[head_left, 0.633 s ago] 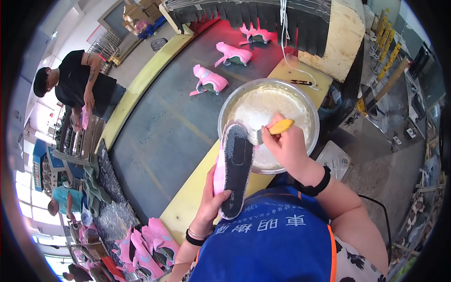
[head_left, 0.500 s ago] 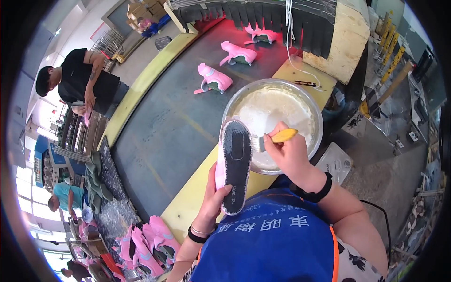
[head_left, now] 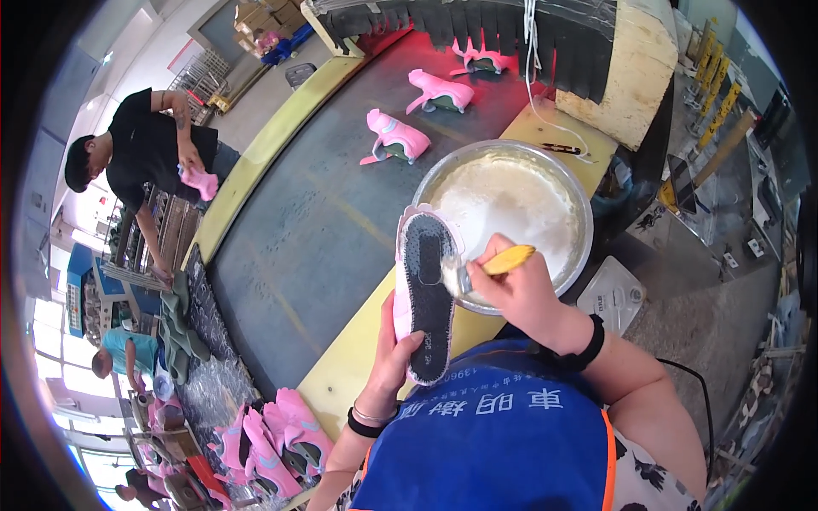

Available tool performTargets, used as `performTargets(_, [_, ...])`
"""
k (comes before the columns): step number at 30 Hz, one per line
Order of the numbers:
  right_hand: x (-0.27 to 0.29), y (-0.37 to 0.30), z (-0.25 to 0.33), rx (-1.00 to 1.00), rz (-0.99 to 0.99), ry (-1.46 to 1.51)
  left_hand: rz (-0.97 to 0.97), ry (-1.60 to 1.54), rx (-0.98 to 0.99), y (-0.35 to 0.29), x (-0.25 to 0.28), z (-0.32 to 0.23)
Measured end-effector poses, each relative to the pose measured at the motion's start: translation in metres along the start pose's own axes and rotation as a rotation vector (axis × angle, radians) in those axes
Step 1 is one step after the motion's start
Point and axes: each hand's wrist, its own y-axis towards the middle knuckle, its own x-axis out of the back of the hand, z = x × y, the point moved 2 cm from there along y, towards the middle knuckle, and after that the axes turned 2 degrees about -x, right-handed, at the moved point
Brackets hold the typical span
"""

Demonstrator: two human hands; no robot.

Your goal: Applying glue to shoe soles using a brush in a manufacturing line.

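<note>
My left hand [head_left: 397,345] grips a pink shoe upper [head_left: 402,300] by its heel end, thumb pressed on the dark underside. That black, stitched-edged bottom faces up toward me, and its toe half looks wet. Between the fingers of my right hand [head_left: 511,285] is a brush [head_left: 509,259] with a yellow handle and a metal band. Its whitish bristles meet the right edge of the shoe bottom near mid-length. Just beyond both hands sits a wide metal basin [head_left: 588,230] holding a creamy white liquid [head_left: 545,223].
Several pink uppers on green lasts [head_left: 397,136] stand on the dark conveyor belt [head_left: 285,230], which runs under a black strip curtain [head_left: 477,30]. More pink uppers [head_left: 285,439] are piled at lower left. A co-worker [head_left: 141,153] stands across the belt. A yellow-and-black cutter [head_left: 560,148] lies behind the basin.
My brush has swung left and down from beside the basin onto the shoe bottom's edge. The co-worker has lowered one arm toward the green lasts while holding a pink piece.
</note>
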Motion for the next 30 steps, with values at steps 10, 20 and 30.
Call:
performTargets(10, [0.011, 0.032, -0.002, -0.047, 0.091, -0.131, 0.118, 0.226, -0.094, 0.007, 0.009, -0.002])
performTargets(20, [0.023, 0.052, -0.019, 0.231, -0.085, -0.023, 0.211, 0.053, 0.075, -0.001, 0.009, -0.019])
performTargets(30, [0.026, 0.022, -0.021, -0.072, 0.209, -0.021, -0.007, 0.006, 0.018, 0.044, 0.038, -0.021])
